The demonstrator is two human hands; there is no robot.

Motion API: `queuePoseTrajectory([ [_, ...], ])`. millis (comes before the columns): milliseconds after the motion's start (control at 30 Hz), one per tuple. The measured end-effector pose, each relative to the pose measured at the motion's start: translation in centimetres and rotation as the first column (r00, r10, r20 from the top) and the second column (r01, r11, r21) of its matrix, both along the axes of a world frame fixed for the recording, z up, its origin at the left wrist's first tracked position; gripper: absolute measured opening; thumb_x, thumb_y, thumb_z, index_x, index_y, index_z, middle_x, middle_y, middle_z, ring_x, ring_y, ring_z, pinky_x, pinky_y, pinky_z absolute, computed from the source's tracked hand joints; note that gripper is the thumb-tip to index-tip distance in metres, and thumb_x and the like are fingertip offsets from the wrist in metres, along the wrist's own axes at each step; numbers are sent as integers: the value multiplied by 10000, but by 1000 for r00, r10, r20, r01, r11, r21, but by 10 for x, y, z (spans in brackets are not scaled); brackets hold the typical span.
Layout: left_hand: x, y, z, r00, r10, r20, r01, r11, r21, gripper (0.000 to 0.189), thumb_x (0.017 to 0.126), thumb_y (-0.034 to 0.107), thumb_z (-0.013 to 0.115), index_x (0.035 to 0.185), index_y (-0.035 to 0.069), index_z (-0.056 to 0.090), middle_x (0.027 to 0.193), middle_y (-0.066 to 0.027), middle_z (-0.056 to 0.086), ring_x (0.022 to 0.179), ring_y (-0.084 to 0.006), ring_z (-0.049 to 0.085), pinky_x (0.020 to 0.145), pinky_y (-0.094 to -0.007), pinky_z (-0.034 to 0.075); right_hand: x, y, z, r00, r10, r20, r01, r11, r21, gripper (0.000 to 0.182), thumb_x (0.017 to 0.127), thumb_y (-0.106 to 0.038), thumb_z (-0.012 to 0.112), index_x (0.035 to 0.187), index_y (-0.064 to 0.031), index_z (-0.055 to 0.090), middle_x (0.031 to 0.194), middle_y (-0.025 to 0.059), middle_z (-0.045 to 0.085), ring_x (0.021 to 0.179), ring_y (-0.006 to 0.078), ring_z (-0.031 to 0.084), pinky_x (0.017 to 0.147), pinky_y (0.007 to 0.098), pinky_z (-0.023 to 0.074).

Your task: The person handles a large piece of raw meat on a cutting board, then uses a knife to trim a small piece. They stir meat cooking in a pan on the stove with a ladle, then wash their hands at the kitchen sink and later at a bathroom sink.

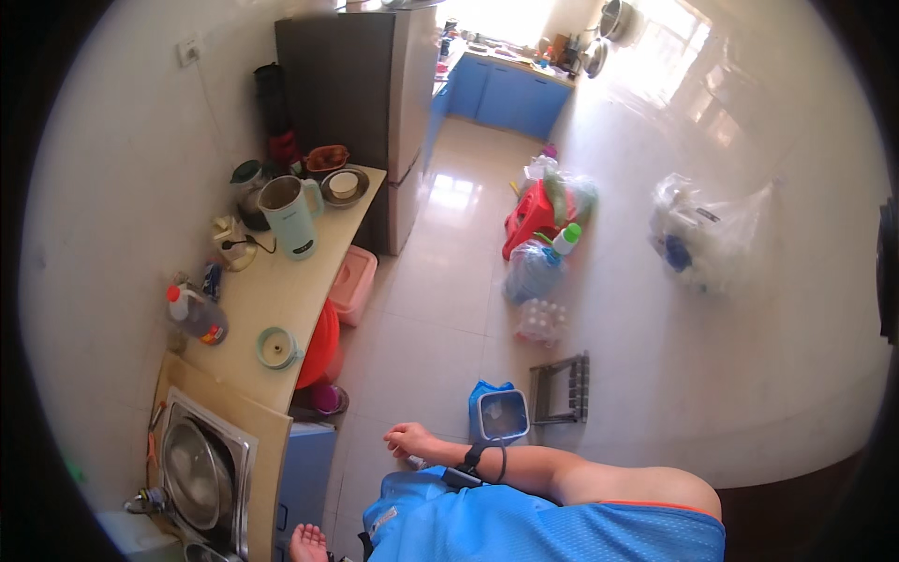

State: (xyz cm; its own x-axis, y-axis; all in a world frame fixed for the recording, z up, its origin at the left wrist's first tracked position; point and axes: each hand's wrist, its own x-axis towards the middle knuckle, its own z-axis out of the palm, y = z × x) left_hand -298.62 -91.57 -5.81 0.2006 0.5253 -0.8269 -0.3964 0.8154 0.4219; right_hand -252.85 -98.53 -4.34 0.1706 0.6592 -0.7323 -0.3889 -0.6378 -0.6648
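My left hand (pixel 309 543) is at the bottom edge, palm up with fingers loosely bent and nothing in it, beside the blue cabinet (pixel 307 464) below the sink. Over the tiled floor hangs my right hand (pixel 409 440), its fingers curled loosely and no object visible in it. A metal basin (pixel 191 472) sits in the steel sink (pixel 247 485), left of both hands. On the counter stand a pale green soy milk maker jug (pixel 289 223), its round lid (pixel 276 348) lying apart, and a bottle of dark liquid with a red cap (pixel 200 317).
A bin with a blue liner (pixel 502 414) and a folding stool (pixel 562 388) stand near my right arm. Farther along the wall are a water jug with a pump (pixel 534 270) and a red plastic stool (pixel 527 214). The fridge (pixel 344 91) rises beyond the counter (pixel 281 295).
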Motion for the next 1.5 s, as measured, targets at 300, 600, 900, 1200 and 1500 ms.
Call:
queuePoseTrajectory([
  [300,15,-30,46,971,210,-112,-173,946,276,174,996,253,685,1093,111,658,1004,-42,711,914,-179,701,822,-347,576,-10,-1,15,987,126,-99,-128,992,-9,233,1026,-219,606,1162,-39,663,967,92,714,832,217,708,730,337,599],
  [600,-50,-203,44,678,695,-238,-649,719,250,273,991,320,673,1131,88,635,1103,-76,664,1022,-223,662,828,-394,569,-64,50,-17,821,571,2,-567,815,-119,260,973,-193,630,1151,-3,638,890,127,686,728,230,677,629,321,568],
  [900,-110,-381,-21,224,969,-102,-953,240,184,256,959,254,683,1107,54,624,1040,-105,675,950,-253,687,775,-410,601,-239,85,-27,561,822,102,-825,565,-15,227,973,-249,620,1085,-56,665,843,79,694,690,202,678,638,336,569],
  [1200,-242,-530,-21,35,986,-160,-966,75,246,202,980,270,648,1068,88,646,1015,-60,693,920,-215,682,800,-409,576,-468,-28,-28,375,923,89,-927,373,43,276,986,-238,631,1133,-5,651,939,142,701,739,235,691,656,344,573],
  [1500,-361,-649,-13,-236,932,-274,-950,-163,266,192,1028,248,587,1132,90,622,1036,-54,676,934,-193,665,809,-385,557,-706,-106,-6,2,992,126,-1000,2,4,279,1015,-243,610,1147,-2,656,958,117,710,759,208,691,668,319,560],
])
